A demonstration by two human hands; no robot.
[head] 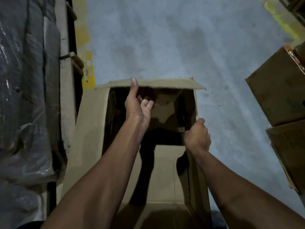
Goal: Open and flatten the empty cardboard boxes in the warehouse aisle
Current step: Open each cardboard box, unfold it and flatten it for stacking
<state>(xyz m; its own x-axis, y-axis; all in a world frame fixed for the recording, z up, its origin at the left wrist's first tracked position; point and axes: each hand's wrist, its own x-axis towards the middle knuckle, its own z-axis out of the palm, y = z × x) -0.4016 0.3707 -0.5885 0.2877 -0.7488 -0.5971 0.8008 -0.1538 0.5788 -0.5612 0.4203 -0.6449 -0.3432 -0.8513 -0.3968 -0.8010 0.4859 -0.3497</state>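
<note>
**Open box dead ahead, long axis running six to twelve, one hand on each of two edges**

The open cardboard box (92, 129) stands on the concrete floor (165, 38) directly in front of the person, between the two forearms. It is open at the top and its inside is dark and looks empty. In this view its long axis runs from six o'clock, near the body, out to twelve o'clock.

The left hand (137, 104) reaches farthest, to the far flap (165, 83) at twelve o'clock. The thumb lies over the flap's top edge and the fingers curl beneath it, so it pinches the cardboard. The right hand (197, 135) is nearer the body, at about three o'clock on the rim, closed in a fist over the right wall (198, 179). The hands are well apart, each clamped on its own edge.

A near flap (166, 162) at six o'clock is folded inward and lies low inside the box.

My judgement is that the coming move turns on this diagonal hold. Far edge and right wall meet at the corner near one o'clock, so pulling one toward the other should skew the box along its long axis and let it collapse.

Wrapped pallet goods (24, 96) stand just beside the box at nine o'clock, and stacked boxes (280, 96) sit apart at three o'clock.
</note>
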